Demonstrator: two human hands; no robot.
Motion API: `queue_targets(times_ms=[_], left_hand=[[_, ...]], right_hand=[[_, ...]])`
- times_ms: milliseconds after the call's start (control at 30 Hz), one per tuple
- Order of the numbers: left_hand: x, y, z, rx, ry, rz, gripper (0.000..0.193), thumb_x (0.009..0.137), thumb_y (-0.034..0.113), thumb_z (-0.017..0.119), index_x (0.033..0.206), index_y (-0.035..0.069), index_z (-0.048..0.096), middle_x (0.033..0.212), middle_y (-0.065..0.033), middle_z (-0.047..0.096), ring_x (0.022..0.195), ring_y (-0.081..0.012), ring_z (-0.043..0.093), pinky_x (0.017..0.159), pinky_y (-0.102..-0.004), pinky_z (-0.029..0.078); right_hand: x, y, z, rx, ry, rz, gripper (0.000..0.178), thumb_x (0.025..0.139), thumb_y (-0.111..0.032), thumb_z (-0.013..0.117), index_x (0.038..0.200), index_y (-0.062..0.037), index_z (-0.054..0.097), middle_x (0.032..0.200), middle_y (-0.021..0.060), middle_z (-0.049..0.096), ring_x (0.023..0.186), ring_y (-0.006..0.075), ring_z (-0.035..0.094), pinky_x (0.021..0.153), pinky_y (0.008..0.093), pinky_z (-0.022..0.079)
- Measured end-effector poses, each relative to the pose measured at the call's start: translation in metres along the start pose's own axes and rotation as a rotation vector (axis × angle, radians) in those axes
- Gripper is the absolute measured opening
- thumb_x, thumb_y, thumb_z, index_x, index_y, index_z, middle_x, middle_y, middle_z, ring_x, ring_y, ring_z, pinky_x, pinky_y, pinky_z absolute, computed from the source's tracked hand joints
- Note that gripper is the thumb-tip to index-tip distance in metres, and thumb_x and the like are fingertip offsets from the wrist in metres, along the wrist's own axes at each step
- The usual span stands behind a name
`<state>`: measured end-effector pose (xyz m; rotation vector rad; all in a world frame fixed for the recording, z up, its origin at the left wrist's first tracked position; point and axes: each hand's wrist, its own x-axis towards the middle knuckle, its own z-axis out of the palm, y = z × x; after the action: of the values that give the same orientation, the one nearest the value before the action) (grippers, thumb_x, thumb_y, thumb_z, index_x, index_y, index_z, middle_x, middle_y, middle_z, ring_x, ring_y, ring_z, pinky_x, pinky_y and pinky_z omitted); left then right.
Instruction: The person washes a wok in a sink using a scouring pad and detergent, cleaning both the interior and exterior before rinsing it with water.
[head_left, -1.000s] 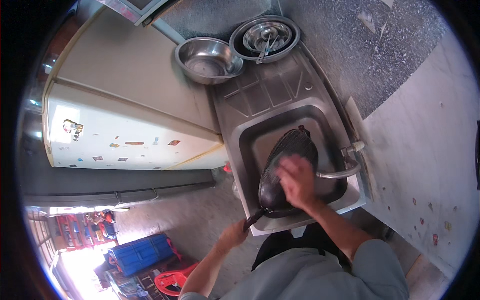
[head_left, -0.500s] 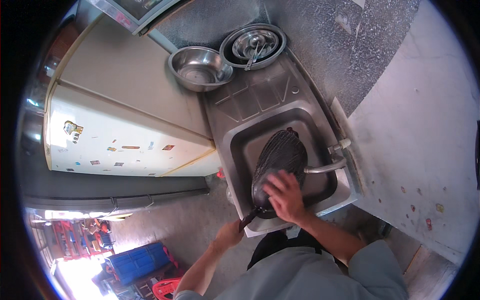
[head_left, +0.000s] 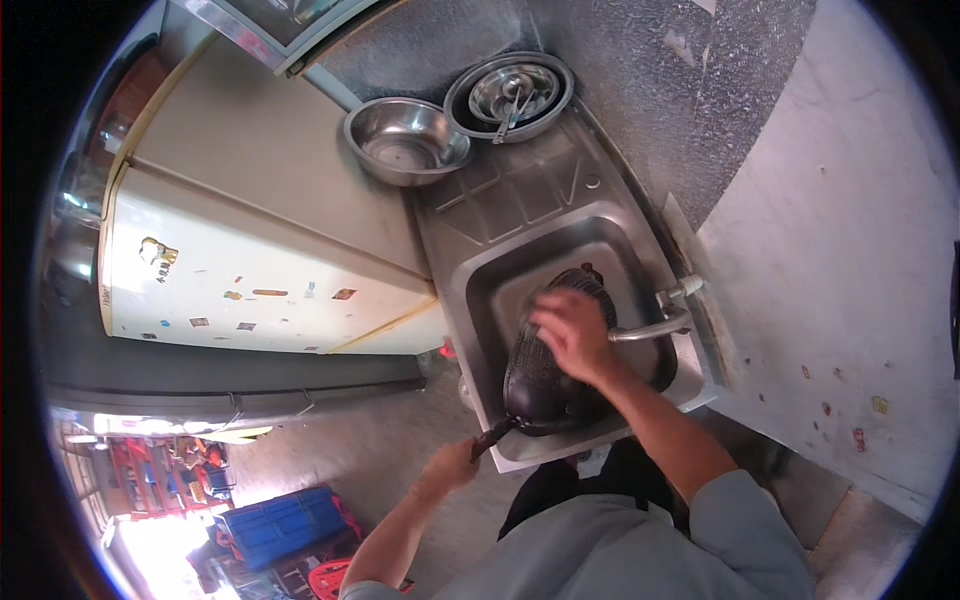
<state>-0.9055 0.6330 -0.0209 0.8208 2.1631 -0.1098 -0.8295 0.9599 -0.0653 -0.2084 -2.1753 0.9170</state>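
A dark pan [head_left: 545, 392] with a long rounded body and a ridged surface lies tilted in the steel sink [head_left: 482, 290]. Its handle [head_left: 492, 437] sticks out over the sink's near left edge. My left hand [head_left: 452, 465] is closed around that handle. Over the middle of the pan, my right hand [head_left: 577, 335] reaches in with fingers stretched out, slightly blurred; nothing shows in them, though the palm side is hidden. A small dark knob or loop shows at the pan's far end. The faucet [head_left: 655, 330] reaches in from the right, close to my right wrist.
Behind the sink, a steel basin [head_left: 405, 170] stands beside nested bowls [head_left: 465, 122] with utensils in them. A cream refrigerator [head_left: 260, 205] with stickers is on the left, and a wall [head_left: 840, 270] on the right. A blue crate [head_left: 280, 527] sits lower left.
My right hand has slid away from me along the pan, from its near end to its middle. My left hand still grips the handle, and the view has shifted slightly.
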Motion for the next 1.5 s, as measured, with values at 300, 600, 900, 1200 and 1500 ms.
queue_targets(times_ms=[300,600,900,1200,1500], left_hand=[[0.008,0.005,-0.020,0.024,-0.048,0.054,0.025,0.084,0.022,0.063,0.105,0.008,0.063,0.093,-0.0216,0.070,0.092,-0.0439,0.066,0.081,-0.0553,0.051],[0.007,0.012,-0.035,0.070,-0.032,0.172,0.019,0.082,0.017,0.062,0.098,0.006,0.065,0.092,-0.0222,0.070,0.092,-0.0417,0.067,0.081,-0.0535,0.052],[0.027,0.003,-0.044,0.167,-0.049,0.285,0.024,0.082,0.020,0.067,0.099,0.002,0.064,0.089,-0.0214,0.069,0.092,-0.0416,0.067,0.079,-0.0514,0.051],[0.027,0.005,-0.051,0.151,-0.146,0.290,0.025,0.082,0.020,0.069,0.100,0.004,0.064,0.088,-0.0206,0.069,0.090,-0.0375,0.069,0.078,-0.0477,0.053],[0.040,0.000,-0.053,0.198,-0.096,0.355,0.030,0.078,0.021,0.067,0.103,0.005,0.065,0.098,-0.0206,0.070,0.099,-0.0403,0.067,0.086,-0.0482,0.053]], right_hand=[[-0.083,-0.063,-0.047,0.064,-0.164,0.166,0.020,0.086,-0.007,0.065,0.105,-0.0107,0.069,0.116,0.0076,0.064,0.111,0.0271,0.058,0.092,0.0419,0.047],[-0.162,0.027,-0.108,0.032,0.269,0.891,0.023,0.096,-0.010,0.048,0.110,-0.0061,0.066,0.078,0.0087,0.063,0.057,0.0197,0.061,0.054,0.0355,0.051],[-0.124,0.048,-0.146,0.946,0.400,1.367,0.037,0.097,-0.043,0.051,0.103,-0.0100,0.066,0.086,0.0046,0.070,0.064,0.0181,0.065,0.044,0.0334,0.047],[-0.109,0.049,-0.153,1.036,0.312,1.445,0.034,0.098,-0.047,0.056,0.105,-0.0162,0.066,0.089,0.0012,0.069,0.070,0.0167,0.065,0.046,0.0316,0.045],[-0.110,0.061,-0.147,0.996,0.191,1.457,0.025,0.095,-0.037,0.061,0.106,-0.0143,0.065,0.088,0.0015,0.068,0.070,0.0172,0.064,0.048,0.0322,0.047]])
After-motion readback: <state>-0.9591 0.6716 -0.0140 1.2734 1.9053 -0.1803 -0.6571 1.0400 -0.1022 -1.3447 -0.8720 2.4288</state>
